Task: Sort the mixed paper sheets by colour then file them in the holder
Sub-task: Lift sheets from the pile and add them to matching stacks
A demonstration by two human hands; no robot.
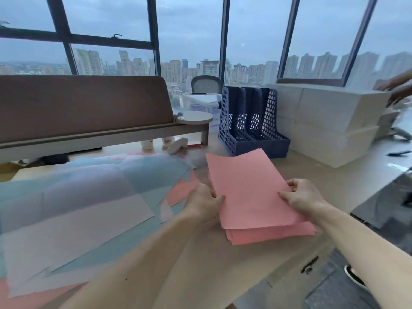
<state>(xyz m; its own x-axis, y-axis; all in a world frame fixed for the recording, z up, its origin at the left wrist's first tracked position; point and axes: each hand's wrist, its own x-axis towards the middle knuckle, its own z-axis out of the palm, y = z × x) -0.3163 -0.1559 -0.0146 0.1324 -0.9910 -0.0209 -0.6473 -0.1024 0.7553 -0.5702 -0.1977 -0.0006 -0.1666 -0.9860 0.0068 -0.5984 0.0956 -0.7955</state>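
Fingers (287, 194) of the right hand (305, 197) curl round the right edge of the pink stack (249, 186). The left hand (204, 202) pinches the stack's left edge. The stack lies on the desk (200, 253), its lower sheets fanned at the near end. The blue holder (252, 123) stands upright just beyond it. The blue and white mixed sheets (89, 197) lie spread to the left.

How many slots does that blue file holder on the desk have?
3 in the blue file holder, side by side: left slot, middle slot, right slot nearest the white boxes. Their floors are partly hidden.
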